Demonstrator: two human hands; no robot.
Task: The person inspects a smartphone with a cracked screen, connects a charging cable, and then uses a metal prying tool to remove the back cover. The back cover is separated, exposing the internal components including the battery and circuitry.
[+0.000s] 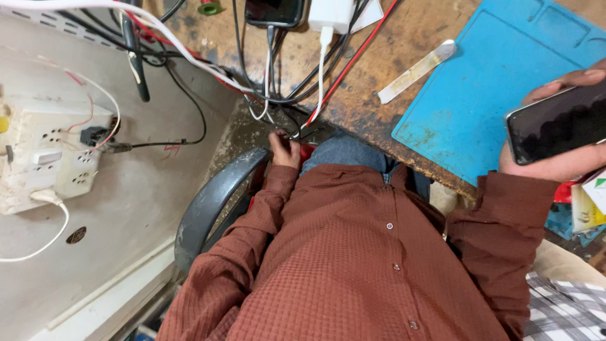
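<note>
Head view: right hand grips phone; left hand pinches cables.

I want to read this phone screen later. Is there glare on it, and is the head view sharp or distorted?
Head view: phone in the right hand shows a dark screen with faint sheen, no strong glare; lighting even, shadows soft; edges bend from wide-angle distortion; left hand sharp.

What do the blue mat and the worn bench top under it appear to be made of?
Blue mat: likely silicone or rubber, matte, with moulded recessed compartments along its top edge. Bench top: probably wood or board, brown, its finish scuffed and stained with dark patches.
</note>
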